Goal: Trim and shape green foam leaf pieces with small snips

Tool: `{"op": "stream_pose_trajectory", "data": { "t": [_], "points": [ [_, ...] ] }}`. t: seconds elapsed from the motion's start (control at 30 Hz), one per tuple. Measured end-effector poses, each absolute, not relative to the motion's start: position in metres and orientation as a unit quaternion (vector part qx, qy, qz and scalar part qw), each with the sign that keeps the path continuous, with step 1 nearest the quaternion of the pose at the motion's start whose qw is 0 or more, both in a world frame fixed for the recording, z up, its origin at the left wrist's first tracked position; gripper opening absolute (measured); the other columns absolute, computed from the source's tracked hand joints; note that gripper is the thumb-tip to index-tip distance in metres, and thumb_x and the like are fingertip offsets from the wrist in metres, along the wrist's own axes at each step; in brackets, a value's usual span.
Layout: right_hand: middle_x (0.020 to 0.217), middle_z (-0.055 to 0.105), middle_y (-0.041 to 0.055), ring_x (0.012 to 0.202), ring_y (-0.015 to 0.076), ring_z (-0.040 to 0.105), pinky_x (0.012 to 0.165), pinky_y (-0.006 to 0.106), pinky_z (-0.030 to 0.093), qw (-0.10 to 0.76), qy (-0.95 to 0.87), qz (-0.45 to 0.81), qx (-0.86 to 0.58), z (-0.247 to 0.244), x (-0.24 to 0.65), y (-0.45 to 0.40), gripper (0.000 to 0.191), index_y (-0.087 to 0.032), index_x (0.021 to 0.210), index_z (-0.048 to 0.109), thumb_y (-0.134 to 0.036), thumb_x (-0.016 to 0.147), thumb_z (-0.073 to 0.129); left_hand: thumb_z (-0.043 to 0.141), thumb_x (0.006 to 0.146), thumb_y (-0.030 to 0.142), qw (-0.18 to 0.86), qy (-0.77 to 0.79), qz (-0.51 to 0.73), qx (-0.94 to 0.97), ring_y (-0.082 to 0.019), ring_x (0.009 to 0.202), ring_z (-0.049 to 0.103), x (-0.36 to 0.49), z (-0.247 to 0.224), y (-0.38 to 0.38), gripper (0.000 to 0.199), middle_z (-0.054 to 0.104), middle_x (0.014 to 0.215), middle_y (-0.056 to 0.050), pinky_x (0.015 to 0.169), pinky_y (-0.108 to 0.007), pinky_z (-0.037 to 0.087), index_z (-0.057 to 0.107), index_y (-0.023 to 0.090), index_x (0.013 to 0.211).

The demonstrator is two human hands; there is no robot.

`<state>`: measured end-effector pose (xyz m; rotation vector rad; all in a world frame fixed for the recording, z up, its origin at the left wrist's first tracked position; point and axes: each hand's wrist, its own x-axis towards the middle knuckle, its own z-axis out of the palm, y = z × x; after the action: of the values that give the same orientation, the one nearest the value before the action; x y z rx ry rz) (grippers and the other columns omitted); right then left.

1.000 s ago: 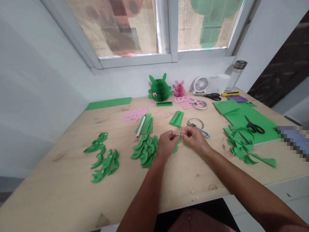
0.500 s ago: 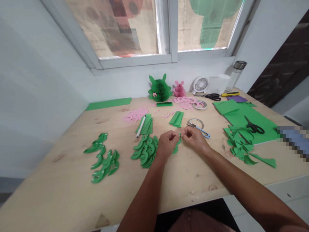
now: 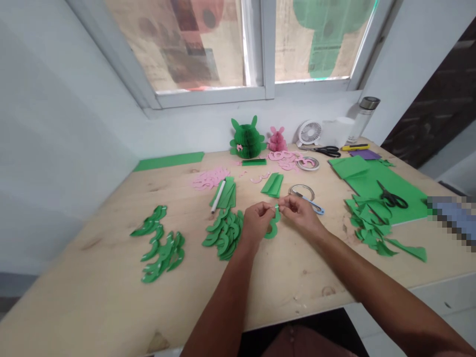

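Observation:
My left hand (image 3: 259, 218) is closed in a pinch on a curved green paper cutout (image 3: 272, 230) that hangs down toward the tabletop. A small white strip, perhaps tape, shows at the cutout's upper end. My right hand (image 3: 300, 213) is pinched at that same end; what lies between its fingertips is too small to make out. Left of my left hand lies a heap of curved green cutouts (image 3: 223, 234). Just beyond my right hand are a thin roll of tape (image 3: 302, 186) and a blue cutter (image 3: 316, 207). Folded green paper pieces (image 3: 272, 185) lie beyond both hands.
At left are green cutouts with white marks (image 3: 169, 258). A white pen (image 3: 218, 196) rests on green strips. Black-handled scissors (image 3: 392, 198) and green scraps (image 3: 368, 218) lie at right. Along the wall stand a green paper figure (image 3: 248, 141), a pink one (image 3: 277, 140) and a fan (image 3: 310, 133).
My fingertips have parted slightly at the cutout's upper end, so the white strip shows more. More of the green cutout is visible below. The view has shifted a little.

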<state>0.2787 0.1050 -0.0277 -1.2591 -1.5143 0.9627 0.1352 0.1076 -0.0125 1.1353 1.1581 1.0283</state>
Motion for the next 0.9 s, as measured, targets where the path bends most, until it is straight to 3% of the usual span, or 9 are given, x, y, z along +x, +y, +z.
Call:
{"op": "stream_pose_trajectory", "data": {
  "t": [0.3,0.57,0.9],
  "points": [
    [0.056,0.043,-0.0046,0.052,0.0094,0.039,0.049,0.022,0.031,0.466,-0.603,0.402,-0.507,-0.0305,0.2778,0.1056,0.011,-0.018,0.070,0.053,-0.027,0.074,0.055,0.061,0.060,0.031,0.590,0.481,0.437,0.479,-0.002,0.036,0.027,0.1379,-0.0135,0.1077,0.017,0.041,0.046,0.007,0.035,-0.015,0.022,0.056,0.014,0.057],
    [0.055,0.042,-0.0044,0.052,0.0091,0.037,0.048,0.022,0.029,0.467,-0.598,0.407,-0.509,-0.0235,0.2783,0.1028,0.015,-0.017,0.068,0.052,-0.030,0.075,0.055,0.061,0.057,0.027,0.589,0.475,0.428,0.495,-0.003,0.040,0.034,0.1336,-0.0121,0.1091,0.015,0.055,0.058,0.001,0.036,-0.016,0.024,0.063,0.013,0.063],
    [0.055,0.043,-0.0052,0.051,0.0084,0.037,0.049,0.022,0.029,0.480,-0.570,0.441,-0.500,-0.0206,0.2754,0.1018,0.020,-0.017,0.067,0.052,-0.035,0.072,0.059,0.061,0.063,0.033,0.586,0.472,0.430,0.499,-0.001,0.036,0.028,0.1363,-0.0134,0.1084,0.020,0.042,0.048,0.006,0.034,-0.015,0.022,0.055,0.014,0.060]
  ]
}}
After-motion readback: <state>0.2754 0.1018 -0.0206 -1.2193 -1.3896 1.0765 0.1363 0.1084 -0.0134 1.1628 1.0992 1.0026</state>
